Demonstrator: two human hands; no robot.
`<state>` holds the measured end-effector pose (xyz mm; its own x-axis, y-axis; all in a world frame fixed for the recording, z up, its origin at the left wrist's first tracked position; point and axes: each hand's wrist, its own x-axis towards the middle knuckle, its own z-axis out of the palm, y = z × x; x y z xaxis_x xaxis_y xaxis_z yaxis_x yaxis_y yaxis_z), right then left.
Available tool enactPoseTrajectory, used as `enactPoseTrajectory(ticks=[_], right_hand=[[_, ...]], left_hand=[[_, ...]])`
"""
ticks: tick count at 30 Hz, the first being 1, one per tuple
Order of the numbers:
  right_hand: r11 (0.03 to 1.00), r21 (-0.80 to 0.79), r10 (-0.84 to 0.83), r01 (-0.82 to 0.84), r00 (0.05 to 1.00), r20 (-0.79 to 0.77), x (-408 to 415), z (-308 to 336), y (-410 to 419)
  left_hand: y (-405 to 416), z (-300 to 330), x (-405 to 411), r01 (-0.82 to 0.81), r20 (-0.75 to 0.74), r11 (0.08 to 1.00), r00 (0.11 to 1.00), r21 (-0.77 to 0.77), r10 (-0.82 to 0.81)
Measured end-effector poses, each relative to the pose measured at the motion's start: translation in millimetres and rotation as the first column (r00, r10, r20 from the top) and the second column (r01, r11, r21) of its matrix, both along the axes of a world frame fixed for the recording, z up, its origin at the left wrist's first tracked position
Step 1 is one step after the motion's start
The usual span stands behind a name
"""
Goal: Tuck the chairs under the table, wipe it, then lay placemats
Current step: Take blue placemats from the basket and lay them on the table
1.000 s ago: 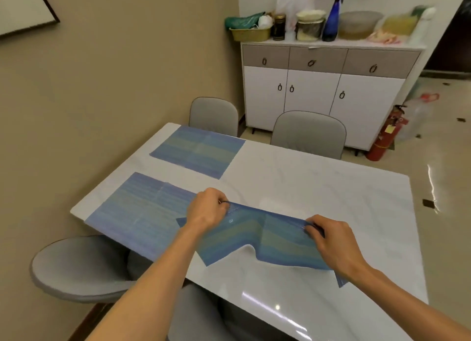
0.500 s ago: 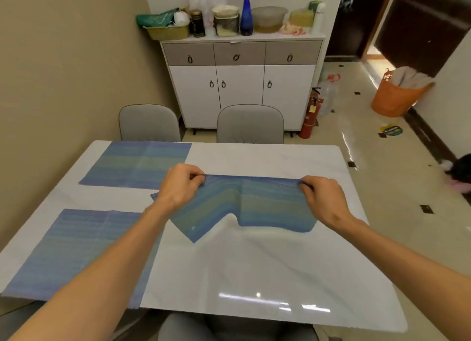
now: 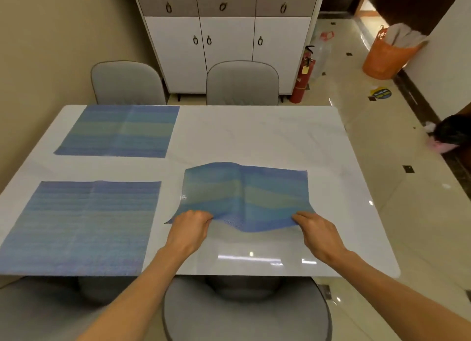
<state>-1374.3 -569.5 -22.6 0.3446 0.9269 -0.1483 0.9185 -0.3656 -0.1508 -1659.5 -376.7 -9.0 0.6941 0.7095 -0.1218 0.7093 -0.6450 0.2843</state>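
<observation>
A white marble table (image 3: 254,134) carries two flat blue striped placemats, one at the far left (image 3: 119,131) and one at the near left (image 3: 81,226). A third blue placemat (image 3: 247,195) lies partly spread at the near right, its near edge lifted and creased down the middle. My left hand (image 3: 190,229) pinches its near left corner. My right hand (image 3: 317,234) pinches its near right corner. Grey chairs stand at the far side (image 3: 243,83) (image 3: 126,83) and a grey chair (image 3: 244,312) sits below me, tucked at the near edge.
A white sideboard (image 3: 226,37) stands behind the far chairs. A red fire extinguisher (image 3: 304,75) and an orange basket (image 3: 387,55) stand on the tiled floor to the right. A beige wall (image 3: 51,47) runs along the table's left side.
Both hands have drawn the third placemat toward me and to the right, lowering its far part onto the table. The camera has tilted down.
</observation>
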Motion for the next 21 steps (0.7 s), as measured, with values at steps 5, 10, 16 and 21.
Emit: enactPoseTrajectory(ticks=[5,10,16,21], right_hand=[[0.981,-0.182,0.071,-0.064,0.997,0.035,-5,-22,-23],[0.941,-0.323,0.122,-0.1,0.991,0.05,-21,-46,-37],[0.927,-0.366,0.123,-0.083,0.988,0.088,-33,-60,-46],[0.933,-0.346,0.16,-0.097,0.975,0.156,-33,-70,-50]], left_hand=[[-31,-23,-7,0.255,-0.419,0.967,0.877,-0.014,-0.237],[-48,-43,-3,0.364,-0.587,0.93,0.743,-0.049,-0.322],[-46,-55,-10,0.413,-0.624,0.911,0.707,-0.016,-0.332],[-44,-76,-19,0.351,-0.571,0.936,0.763,-0.029,-0.304]])
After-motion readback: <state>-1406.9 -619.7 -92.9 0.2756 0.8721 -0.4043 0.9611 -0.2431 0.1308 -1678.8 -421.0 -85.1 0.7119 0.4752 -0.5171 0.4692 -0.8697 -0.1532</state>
